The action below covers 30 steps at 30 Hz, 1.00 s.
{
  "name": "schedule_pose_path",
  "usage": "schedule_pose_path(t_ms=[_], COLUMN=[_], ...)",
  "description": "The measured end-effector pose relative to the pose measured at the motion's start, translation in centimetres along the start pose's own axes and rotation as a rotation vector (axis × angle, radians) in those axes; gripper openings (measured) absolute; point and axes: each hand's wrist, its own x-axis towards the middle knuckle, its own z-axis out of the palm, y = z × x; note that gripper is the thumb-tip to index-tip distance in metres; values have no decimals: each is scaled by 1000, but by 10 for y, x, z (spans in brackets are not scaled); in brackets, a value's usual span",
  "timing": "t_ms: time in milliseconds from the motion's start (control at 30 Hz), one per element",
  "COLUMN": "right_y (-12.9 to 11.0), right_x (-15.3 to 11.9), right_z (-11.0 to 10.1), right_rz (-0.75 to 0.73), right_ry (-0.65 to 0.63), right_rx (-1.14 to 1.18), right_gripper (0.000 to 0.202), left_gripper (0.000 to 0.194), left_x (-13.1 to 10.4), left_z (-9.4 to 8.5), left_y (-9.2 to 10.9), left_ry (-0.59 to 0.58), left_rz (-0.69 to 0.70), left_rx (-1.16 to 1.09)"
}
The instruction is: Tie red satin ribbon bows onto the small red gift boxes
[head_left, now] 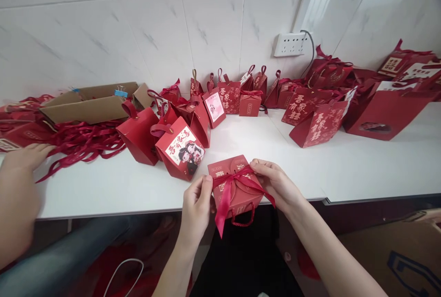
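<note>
A red gift box (222, 170) with gold lettering sits at the table's front edge, tilted toward me. A dark red satin ribbon (223, 207) is tied in a bow across its top, its tails hanging over the front and right side. My left hand (197, 205) pinches the ribbon at the box's left side, some fingers hidden beside the box. My right hand (275, 182) pinches the ribbon at the upper right corner, thumb and forefinger together. A twisted red cord handle (244, 223) hangs from the box's front.
Red gift bags (181, 147) with loop handles stand left of the box, others (315, 124) to the right. A cardboard tray (86, 108) and loose ribbons (86, 138) lie at left. Another person's hand (25, 157) rests there. A power strip (291, 45) is on the wall.
</note>
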Motion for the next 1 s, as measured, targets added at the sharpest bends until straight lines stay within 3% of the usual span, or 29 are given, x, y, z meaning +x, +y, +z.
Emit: schedule_pose_path(t_ms=[133,233,300,400,500,600,800,867,1000], right_y=[5,4,1,-8,-16,-17,-7,-6,-5], right_x=[3,3,-1,-12,-22,-25,-17,-18,-21], right_z=[-4,-8,-11,-17,-21,-22,-17,-16,-16], right_rz=[7,-25,-124,-387,-530,-485,-485,-487,-495], right_ry=[22,1,24,74,-116,-283,-277,-265,-239], right_rx=[-36,-144,-258,-476,-747,-998,-1007,-995,-992], right_gripper=[39,38,37,35,64,102,96,96,101], left_gripper=[37,37,38,41,41,33,25,31,42], left_x=[1,5,7,6,0,-5,-5,-6,-13], left_z=[4,1,-4,-13,-15,-9,4,3,-2], left_y=[-4,-4,1,17,36,47,47,47,47], left_ry=[49,10,-25,-37,3,27,-20,-90,-305], left_rz=[11,-23,-41,-17,61,112,156,95,-169], left_rx=[-7,-38,-26,101,348,521,500,429,268])
